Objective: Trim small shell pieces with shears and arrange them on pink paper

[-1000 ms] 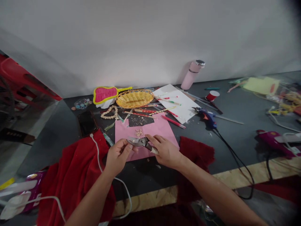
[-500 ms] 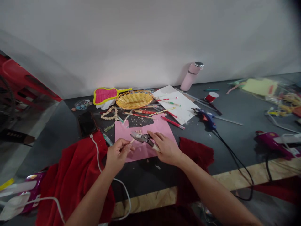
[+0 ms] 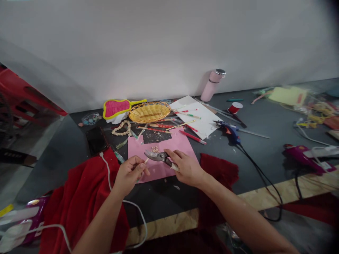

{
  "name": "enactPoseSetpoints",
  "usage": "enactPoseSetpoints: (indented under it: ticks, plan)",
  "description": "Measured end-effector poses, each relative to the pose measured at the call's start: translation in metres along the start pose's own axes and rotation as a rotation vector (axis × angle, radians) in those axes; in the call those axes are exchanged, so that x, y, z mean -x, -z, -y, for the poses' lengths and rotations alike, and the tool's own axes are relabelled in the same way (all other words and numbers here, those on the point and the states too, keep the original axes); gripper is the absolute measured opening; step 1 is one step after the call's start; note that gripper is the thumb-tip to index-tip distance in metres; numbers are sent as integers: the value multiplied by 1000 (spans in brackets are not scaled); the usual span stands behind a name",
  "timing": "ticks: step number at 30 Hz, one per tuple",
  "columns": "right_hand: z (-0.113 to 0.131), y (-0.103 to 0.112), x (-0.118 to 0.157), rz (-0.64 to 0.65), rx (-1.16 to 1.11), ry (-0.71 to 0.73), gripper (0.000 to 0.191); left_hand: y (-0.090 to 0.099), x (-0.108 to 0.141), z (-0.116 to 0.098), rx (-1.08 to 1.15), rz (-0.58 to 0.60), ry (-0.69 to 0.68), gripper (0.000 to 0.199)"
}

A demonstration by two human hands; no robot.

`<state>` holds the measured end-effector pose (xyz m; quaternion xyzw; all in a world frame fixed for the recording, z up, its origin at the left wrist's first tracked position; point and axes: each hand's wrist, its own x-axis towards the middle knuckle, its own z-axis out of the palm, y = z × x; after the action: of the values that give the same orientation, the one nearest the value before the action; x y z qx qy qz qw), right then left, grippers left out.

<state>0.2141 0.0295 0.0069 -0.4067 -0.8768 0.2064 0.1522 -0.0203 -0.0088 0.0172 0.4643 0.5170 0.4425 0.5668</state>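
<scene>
My left hand (image 3: 133, 172) pinches a thin pale stick (image 3: 146, 161), most of which is hidden by the fingers. In my right hand (image 3: 185, 167) is a pair of pruning shears (image 3: 161, 157), its blades pointing left at the stick's tip. Whether the blades touch the stick I cannot tell. Both hands are over a pink sheet of paper (image 3: 182, 146). Small pale cut pieces (image 3: 155, 149) lie on that sheet, just beyond the blades.
Behind the sheet are a yellow wicker basket (image 3: 149, 112), several chopsticks and pens, and a heart of pale pieces (image 3: 122, 128). A blue glue gun (image 3: 230, 132) with a black cord lies right. A phone (image 3: 96, 140) and red cloth (image 3: 87, 187) are left. A pink bottle (image 3: 212, 84) stands behind.
The view has shifted slightly. The shears' blades have moved a little relative to the pale pieces, which show more plainly now. Both hands keep their holds.
</scene>
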Motion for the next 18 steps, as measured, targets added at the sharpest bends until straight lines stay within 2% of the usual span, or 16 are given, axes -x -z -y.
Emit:
enactPoseSetpoints:
  ticks: [3,9,11,15,18]
  plan:
    - [1,0,0,12,17,-36,63,-3,-1,1,-62,-34,-33,21]
    - [-3,1,-2,6,48,-56,63,-5,1,3,-350,-165,-137,16]
    - [-4,1,-2,15,58,-41,64,-5,1,5,-326,-136,-114,17]
    - [-7,4,-2,22,53,-20,67,-2,0,6,-156,-6,-58,21]
    - [-7,5,-2,25,42,-13,68,-2,-1,4,-94,3,-38,23]
